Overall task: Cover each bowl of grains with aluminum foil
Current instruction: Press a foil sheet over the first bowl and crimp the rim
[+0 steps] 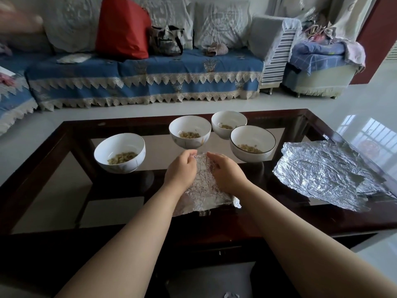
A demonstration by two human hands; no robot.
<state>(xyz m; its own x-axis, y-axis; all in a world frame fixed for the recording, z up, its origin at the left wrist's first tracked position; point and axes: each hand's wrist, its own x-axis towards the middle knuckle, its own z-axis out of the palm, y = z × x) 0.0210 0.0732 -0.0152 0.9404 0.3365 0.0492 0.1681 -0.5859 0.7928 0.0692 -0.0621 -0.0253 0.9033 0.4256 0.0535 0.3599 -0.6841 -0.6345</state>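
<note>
Head view: A glass-topped table point(300, 214) with a dark frame carries four white bowls, all uncovered, each with grains in the bottom: left bowl point(119, 153), centre bowl point(190, 130), rear bowl point(229, 123), right bowl point(252, 143). The left hand point(181, 171) and right hand point(225, 172) lie on a crumpled foil sheet point(204, 190) near the front edge, fingers curled and pinching its far edge. A stack of foil sheets point(326, 173) lies flat at the table's right, well apart from the hands.
</note>
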